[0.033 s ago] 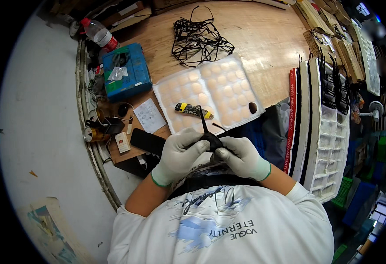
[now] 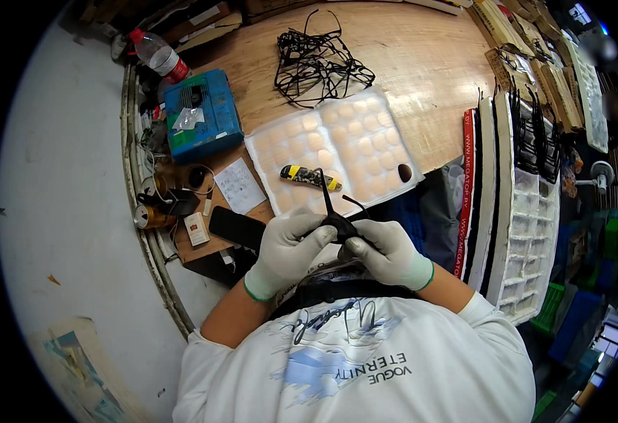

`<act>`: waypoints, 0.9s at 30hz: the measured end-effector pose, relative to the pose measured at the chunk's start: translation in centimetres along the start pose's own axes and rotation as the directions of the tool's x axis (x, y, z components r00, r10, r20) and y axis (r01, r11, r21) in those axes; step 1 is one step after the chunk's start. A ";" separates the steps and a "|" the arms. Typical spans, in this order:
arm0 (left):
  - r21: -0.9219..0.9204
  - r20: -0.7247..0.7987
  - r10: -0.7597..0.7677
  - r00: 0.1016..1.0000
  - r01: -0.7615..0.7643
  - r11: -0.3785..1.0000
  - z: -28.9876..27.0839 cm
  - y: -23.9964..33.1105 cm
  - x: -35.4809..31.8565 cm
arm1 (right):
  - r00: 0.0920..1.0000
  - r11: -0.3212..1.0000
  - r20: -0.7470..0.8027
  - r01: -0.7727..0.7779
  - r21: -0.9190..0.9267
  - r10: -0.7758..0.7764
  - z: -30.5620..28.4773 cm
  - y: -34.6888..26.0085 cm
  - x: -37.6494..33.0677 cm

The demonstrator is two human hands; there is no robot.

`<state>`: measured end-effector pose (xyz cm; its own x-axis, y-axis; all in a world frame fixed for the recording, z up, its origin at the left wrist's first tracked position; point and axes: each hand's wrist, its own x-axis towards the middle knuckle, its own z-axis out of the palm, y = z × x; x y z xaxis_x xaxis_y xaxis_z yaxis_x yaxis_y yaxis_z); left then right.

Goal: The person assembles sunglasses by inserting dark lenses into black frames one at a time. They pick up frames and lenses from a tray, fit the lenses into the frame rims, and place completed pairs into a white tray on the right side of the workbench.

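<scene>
Both my hands wear pale knit gloves with green cuffs. My left hand [image 2: 289, 248] pinches one side of a pair of black sunglasses [image 2: 338, 224] between thumb and fingers. On the other side, my right hand [image 2: 391, 252] grips the same sunglasses near the rim, so they are held close to my body. The temples stick up and away from me, and part of the front is hidden by my fingers. Just beyond them a yellow and black utility knife [image 2: 310, 177] lies on a white padded sheet [image 2: 260, 151] with rows of pale round lenses. One dark lens [image 2: 405, 173] rests at its right corner.
A tangled pile of black glasses frames [image 2: 319, 63] sits at the back of the wooden table [image 2: 422, 63]. To the left are a blue box [image 2: 207, 116], a bottle [image 2: 161, 58], a paper note [image 2: 233, 185] and a black phone [image 2: 236, 227]. White compartment trays [image 2: 524, 243] stand at right.
The sunglasses have tilted very slightly in my hands, and more of the right temple shows. Nothing else has visibly moved.
</scene>
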<state>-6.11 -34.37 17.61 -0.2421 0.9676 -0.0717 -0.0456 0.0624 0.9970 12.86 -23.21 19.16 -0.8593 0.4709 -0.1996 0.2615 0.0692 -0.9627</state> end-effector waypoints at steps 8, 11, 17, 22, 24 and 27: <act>0.019 0.118 0.068 0.991 -0.070 0.997 -0.6 0.6 -0.1 | 0.985 0.984 0.008 0.170 -0.060 -0.170 -1.5 -0.3 0.2; 0.003 0.116 0.086 0.989 -0.087 0.996 -0.2 0.3 0.8 | 0.980 0.973 -0.036 0.187 -0.136 -0.193 -1.8 0.0 0.8; 0.011 0.112 0.021 0.993 -0.022 1.000 1.2 -0.7 3.4 | 0.997 0.999 -0.081 -0.022 -0.045 0.019 -3.7 1.1 1.2; 0.206 0.120 0.010 0.993 -0.035 0.978 4.5 -0.9 8.2 | 0.988 0.953 -0.153 -0.023 -0.301 -0.024 -7.8 1.2 2.0; 0.285 0.231 -0.101 0.968 0.032 0.958 4.5 -1.0 10.8 | 0.995 0.956 -0.096 -0.015 -0.292 -0.014 -10.4 2.1 2.6; 0.132 0.329 0.009 0.944 -0.055 0.990 6.0 -0.4 15.6 | 0.990 0.995 0.117 -0.072 -0.069 0.080 -15.4 3.6 3.5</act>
<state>-4.05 -17.86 16.24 0.0902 0.9947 -0.0495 0.0964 0.0408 0.9945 17.58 -7.73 17.81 -0.8812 0.3691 -0.2956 0.3525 0.0960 -0.9309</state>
